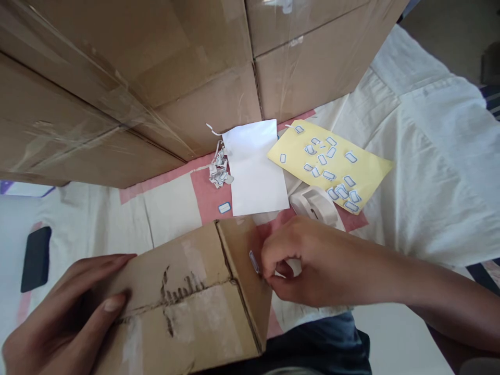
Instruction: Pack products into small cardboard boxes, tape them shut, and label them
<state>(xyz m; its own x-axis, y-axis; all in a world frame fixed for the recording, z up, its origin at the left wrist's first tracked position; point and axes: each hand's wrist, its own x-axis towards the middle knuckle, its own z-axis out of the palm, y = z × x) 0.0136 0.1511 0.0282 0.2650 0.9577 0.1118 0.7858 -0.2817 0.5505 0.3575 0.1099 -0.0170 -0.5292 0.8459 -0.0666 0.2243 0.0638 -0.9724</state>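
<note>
A small cardboard box rests in front of me, its top seam torn and marked. My left hand lies flat on the box's left top, fingers stretched out. My right hand is curled at the box's right side face, its fingertips pinched against a small blue-edged label stuck there. A yellow sheet beyond carries several more such labels. One loose label lies on the cloth beside a white sheet.
Large taped cardboard boxes fill the far side. A pile of paper scraps lies left of the white sheet. A white tape dispenser sits by the yellow sheet. A dark phone lies at the left. White cloth covers the right.
</note>
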